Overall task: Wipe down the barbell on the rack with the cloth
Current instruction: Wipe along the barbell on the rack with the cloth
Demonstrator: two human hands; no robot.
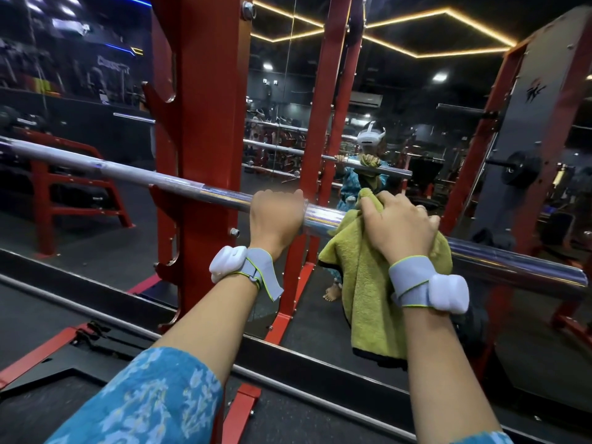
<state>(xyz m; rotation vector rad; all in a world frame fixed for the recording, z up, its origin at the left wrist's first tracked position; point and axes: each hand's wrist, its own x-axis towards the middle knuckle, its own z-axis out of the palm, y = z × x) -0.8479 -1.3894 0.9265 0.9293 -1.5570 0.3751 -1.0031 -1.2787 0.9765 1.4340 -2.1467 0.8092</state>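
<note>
Barbell (160,179) — chrome, lying across the red rack upright (208,123), slanting from upper left to lower right. Left hand (275,219): fingers curled over the bare shaft, near the cloth. Right hand (400,225): fingers clamped round bar and yellow-green cloth (368,299) together, loose end hanging below the bar. Short bare stretch of shaft between the hands. Grey wrist band (256,270) with white module on each wrist. Behind — wall mirror (282,91); black weight plate (520,168) at right. Upright directly behind left hand.
</note>
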